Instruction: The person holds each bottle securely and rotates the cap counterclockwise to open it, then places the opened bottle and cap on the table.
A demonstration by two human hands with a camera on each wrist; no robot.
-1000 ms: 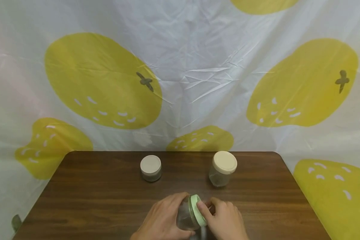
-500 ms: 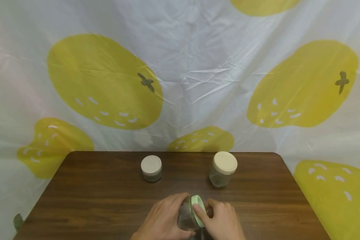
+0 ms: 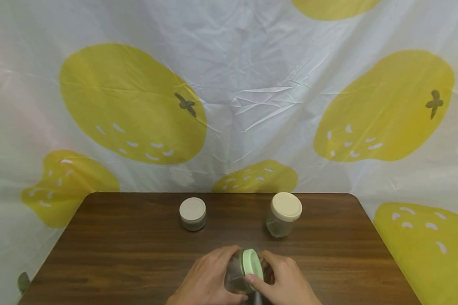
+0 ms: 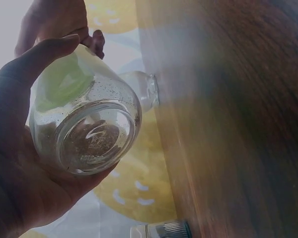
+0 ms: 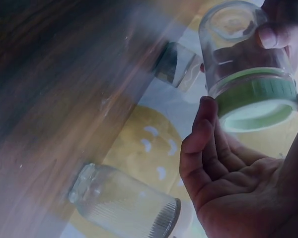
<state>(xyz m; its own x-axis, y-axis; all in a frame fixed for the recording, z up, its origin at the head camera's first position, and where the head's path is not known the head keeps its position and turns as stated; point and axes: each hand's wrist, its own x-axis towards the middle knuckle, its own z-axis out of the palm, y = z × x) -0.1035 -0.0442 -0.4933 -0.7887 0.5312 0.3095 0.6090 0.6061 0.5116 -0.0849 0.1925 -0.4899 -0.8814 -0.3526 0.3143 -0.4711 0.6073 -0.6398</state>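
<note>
1. Glass jar with green lid, lower centre of the head view: the jar is tipped sideways, lid facing right, and appears held clear of the worktop.
2. My left hand is clamped round the jar's body. The smooth wall could, I judge, turn in my grasp if the lid were twisted harder than I grip.
3. My right hand pinches the lid's rim between thumb and fingertips. So slight a hold may slip or, if unevenly applied, skew the lid across the jar's mouth.
4. Seating of the lid: I cannot tell whether it is fully tightened. If loose, it could drop from the tilted jar should my right hand let go.
5. Small white-lidded jar, left of centre, and taller cream-lidded jar, right of centre: both stand upright near the far edge; only a careless forward swing seems likely to topple them.
</note>
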